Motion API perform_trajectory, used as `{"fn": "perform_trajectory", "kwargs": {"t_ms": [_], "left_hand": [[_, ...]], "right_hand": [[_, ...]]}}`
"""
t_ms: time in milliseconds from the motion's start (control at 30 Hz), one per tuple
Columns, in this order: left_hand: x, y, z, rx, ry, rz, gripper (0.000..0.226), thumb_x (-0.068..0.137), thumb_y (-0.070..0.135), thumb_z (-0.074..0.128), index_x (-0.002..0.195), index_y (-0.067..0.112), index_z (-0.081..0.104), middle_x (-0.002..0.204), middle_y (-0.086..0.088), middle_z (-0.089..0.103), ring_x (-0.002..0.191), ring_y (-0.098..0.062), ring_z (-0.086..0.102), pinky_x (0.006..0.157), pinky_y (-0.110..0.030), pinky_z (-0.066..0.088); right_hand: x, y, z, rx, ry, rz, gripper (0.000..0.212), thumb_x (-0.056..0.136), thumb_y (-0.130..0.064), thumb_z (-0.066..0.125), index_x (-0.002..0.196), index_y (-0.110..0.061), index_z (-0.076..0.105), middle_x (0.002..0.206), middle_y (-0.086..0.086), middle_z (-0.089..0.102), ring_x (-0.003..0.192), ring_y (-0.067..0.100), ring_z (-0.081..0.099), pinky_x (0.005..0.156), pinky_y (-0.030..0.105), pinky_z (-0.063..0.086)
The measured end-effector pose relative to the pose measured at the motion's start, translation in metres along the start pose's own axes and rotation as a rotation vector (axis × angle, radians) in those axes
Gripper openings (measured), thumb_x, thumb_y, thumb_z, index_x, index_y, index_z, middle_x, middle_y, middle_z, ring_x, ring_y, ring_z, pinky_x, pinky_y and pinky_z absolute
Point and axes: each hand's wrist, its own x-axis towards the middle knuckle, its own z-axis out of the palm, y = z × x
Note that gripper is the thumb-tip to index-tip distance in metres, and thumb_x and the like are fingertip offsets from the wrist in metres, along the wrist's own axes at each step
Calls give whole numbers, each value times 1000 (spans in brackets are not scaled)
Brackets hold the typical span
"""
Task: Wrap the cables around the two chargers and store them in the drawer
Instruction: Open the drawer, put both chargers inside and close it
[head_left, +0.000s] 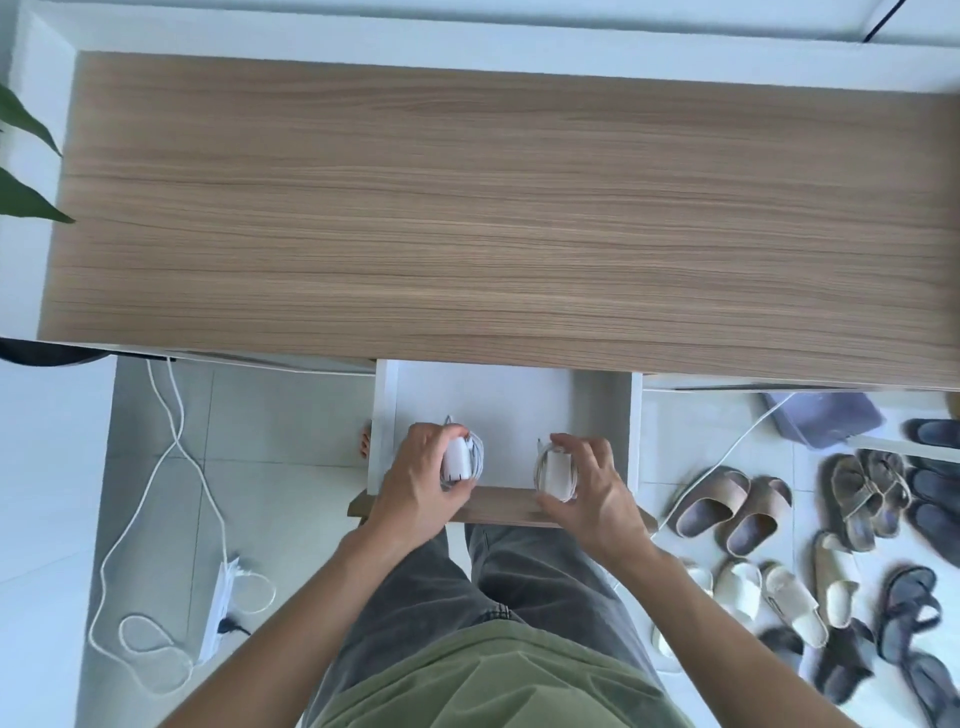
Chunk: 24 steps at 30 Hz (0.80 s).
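Observation:
The white drawer (511, 400) stands pulled out from under the wooden table top (498, 218), with its wooden front (498, 506) nearest me. My left hand (421, 486) grips a white charger (460, 460) with white cable wound around it, held just inside the drawer at its near left. My right hand (587, 488) grips the second white charger (556, 473), also wrapped in its cable, at the drawer's near right. Whether either charger rests on the drawer bottom I cannot tell. The rest of the drawer holds nothing visible.
On the tiled floor to the left lie a white power strip (221, 603) and a loose white cord (166, 452). Several sandals and slippers (810, 551) crowd the floor at right. A green plant leaf (26, 200) shows at the far left edge.

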Motion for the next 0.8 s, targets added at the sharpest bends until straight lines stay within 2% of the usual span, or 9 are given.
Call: {"fn": "perform_trajectory", "kwargs": {"t_ms": [100,133,200,267,467,667,800], "left_hand": [[6,-1,9,25,-39,0,56,81,26,80,129,25,51,123,-3,51,110,-21,58,88,-37,54],[10,-1,9,70,-59,14,55,80,24,80,128,22,53,122,-5,52,112,-24,58,88,-37,53],[9,-34,47,125,-152,-44,56,79,21,79,129,20,54,123,-8,52,115,-28,58,84,-35,50],[12,-34,48,171,-220,-38,56,81,22,78,131,20,53,126,-9,50,117,-29,56,82,-33,46],[41,-31,46,267,-243,-16,60,83,24,80,134,22,49,130,-11,46,118,-32,53,92,-42,52],[44,-36,52,266,-231,-13,63,80,27,84,132,24,50,129,-10,47,115,-32,55,89,-43,53],[43,-38,53,267,-244,-14,65,80,30,84,134,26,49,129,-10,48,117,-33,56,91,-43,53]], "right_hand": [[6,-1,2,-40,-45,37,66,82,-36,78,137,-35,41,130,1,44,97,26,66,85,40,57],[10,-3,0,-66,-63,46,65,82,-35,77,137,-33,42,130,2,43,98,27,65,85,38,56],[14,14,38,-106,-174,125,64,81,-33,78,136,-29,43,130,4,43,100,30,64,85,38,54],[18,12,40,-124,-185,119,66,79,-32,79,134,-27,42,129,6,42,99,32,64,86,40,55],[50,8,42,-165,-195,170,70,79,-30,82,132,-24,37,134,14,39,100,40,65,94,47,55],[53,7,51,-151,-222,245,66,79,-18,78,132,-20,39,131,12,38,102,42,65,93,44,51],[53,8,55,-167,-246,236,74,79,-22,80,137,-24,35,133,13,38,105,43,64,94,45,51]]}}
